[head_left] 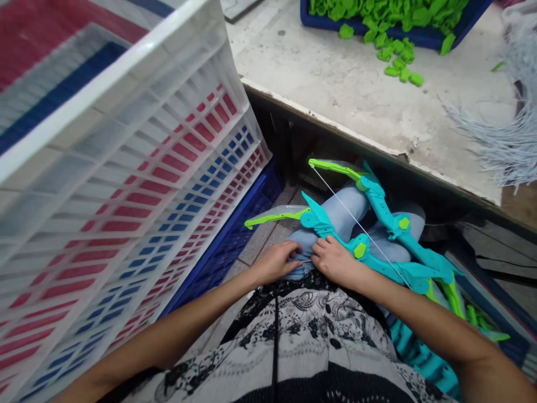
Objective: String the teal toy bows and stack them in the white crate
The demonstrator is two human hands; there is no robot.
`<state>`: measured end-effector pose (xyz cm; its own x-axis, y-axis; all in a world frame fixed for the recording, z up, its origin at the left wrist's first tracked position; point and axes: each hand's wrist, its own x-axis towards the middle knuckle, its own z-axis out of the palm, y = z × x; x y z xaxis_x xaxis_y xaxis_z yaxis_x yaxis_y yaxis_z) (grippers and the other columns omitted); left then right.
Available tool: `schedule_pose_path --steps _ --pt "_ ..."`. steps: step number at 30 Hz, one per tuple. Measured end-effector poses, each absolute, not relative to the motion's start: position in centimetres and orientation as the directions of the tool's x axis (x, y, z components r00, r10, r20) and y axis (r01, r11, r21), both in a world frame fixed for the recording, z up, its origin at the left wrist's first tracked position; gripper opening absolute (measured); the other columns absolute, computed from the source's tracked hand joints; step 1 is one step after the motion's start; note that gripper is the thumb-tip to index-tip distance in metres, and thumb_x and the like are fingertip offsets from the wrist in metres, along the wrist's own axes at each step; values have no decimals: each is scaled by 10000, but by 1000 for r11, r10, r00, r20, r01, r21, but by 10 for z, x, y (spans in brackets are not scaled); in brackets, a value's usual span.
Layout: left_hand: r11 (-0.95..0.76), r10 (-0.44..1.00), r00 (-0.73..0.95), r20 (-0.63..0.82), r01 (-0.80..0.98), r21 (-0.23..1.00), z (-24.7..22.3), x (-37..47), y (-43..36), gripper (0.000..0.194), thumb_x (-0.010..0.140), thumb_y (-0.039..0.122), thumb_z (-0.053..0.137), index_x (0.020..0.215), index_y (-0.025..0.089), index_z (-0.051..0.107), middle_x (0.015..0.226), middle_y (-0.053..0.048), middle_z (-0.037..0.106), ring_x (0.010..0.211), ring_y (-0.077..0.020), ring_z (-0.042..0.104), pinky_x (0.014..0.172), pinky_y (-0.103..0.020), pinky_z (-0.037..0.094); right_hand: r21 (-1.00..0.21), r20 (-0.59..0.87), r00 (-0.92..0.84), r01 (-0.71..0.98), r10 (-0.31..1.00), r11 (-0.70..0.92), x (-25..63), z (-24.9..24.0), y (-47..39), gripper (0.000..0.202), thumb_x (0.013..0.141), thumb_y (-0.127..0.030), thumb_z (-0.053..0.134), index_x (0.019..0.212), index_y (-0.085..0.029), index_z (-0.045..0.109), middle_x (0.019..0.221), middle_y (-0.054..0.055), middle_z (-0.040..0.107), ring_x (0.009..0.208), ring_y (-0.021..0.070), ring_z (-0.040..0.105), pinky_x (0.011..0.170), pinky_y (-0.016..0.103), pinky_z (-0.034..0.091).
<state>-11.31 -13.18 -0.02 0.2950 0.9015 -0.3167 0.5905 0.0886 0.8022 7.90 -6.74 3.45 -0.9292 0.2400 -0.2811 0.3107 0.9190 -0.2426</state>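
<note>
Black-and-white patterned top closest to camera, bottom centre. Teal-and-lime toy bow, near one, lies diagonally over the lap, just beyond the hands, one lime limb pointing left.

Short white string spans the small gap between the two hands, below the near bow. Right hand: fingers bunched, pinching the string end, knuckles up against the near bow's edge. Left hand: fingers curled, thumb tip at the other end of the string; can't tell if it's actually gripped.

Far bow, same colours, sits just beyond the near one, roughly parallel. Its long white bowstring runs from the upper lime tip down across the near bow; lower attachment not clear. Light blue jeans under both bows.

Lower right, past the right forearm: pile of teal parts, lime parts beside it, partly hidden by the arm.

Left side: tall white slatted crate, tilted in view, red and blue showing through the slots. Blue crate low beside it.

Ahead: worn white surface. On it a blue tray heaped with green pieces, loose green pieces spilled by the near rim, bundle of white strings at right.
</note>
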Motion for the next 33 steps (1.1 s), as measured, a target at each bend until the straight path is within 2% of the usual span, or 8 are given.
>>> schedule_pose_path --steps 3,6,10,17,22,26,30,33 --pt "315 931 65 -360 358 879 0 -115 -139 198 739 301 640 869 155 670 743 -29 629 677 -161 559 647 -271 432 -236 -298 -897 400 326 886 81 32 -72 187 912 -172 519 816 -137 676 803 98 635 847 222 518 727 353 329" --pt "531 828 -147 -541 -103 841 6 -116 -145 286 704 369 691 881 145 706 761 -45 670 664 -151 570 634 -270 438 -340 -189 -841 540 507 770 81 37 -67 173 909 -195 530 812 -141 664 801 83 662 799 201 537 721 336 325" --pt "511 779 -18 -627 -562 650 24 -107 -140 398 614 332 809 960 150 730 973 -98 701 870 -195 616 698 -282 470 -612 -92 -759 554 645 565 82 41 -60 123 871 -200 579 778 -170 653 743 17 681 719 150 565 702 295 331" --pt "427 767 7 -642 -752 502 37 -90 -122 332 577 333 865 781 111 726 830 -82 720 784 -160 638 720 -255 499 -779 -60 -733 459 677 428 73 41 -56 226 898 -317 552 759 -191 676 701 12 669 680 148 585 686 282 419" --pt "338 757 -34 -653 -834 436 35 -102 -121 289 641 174 818 880 141 659 731 -20 704 693 -123 655 707 -236 523 -673 244 -716 360 654 646 52 39 -27 342 840 -431 633 1062 -172 654 1100 124 633 1083 261 530 937 425 431" --pt "330 682 -101 -724 -842 428 32 -106 -124 274 658 152 801 729 152 536 734 -42 712 686 -147 674 680 -254 537 -638 291 -818 220 496 738 37 30 -14 436 813 -374 617 1204 -187 573 1308 133 517 1299 299 381 1069 541 317" --pt "347 688 -74 -722 -840 417 32 -98 -127 326 634 245 833 730 161 533 613 0 656 604 -146 649 637 -274 544 -737 326 -711 221 623 638 33 34 -20 302 868 -266 518 1147 -204 614 1170 107 596 1175 255 489 1006 500 396" --pt "372 755 -4 -655 -821 434 34 -94 -123 361 588 321 864 716 138 579 547 33 594 536 -103 590 642 -262 544 -864 193 -714 202 673 462 34 46 -19 201 897 -273 534 1005 -200 687 969 78 649 971 206 576 892 407 468"
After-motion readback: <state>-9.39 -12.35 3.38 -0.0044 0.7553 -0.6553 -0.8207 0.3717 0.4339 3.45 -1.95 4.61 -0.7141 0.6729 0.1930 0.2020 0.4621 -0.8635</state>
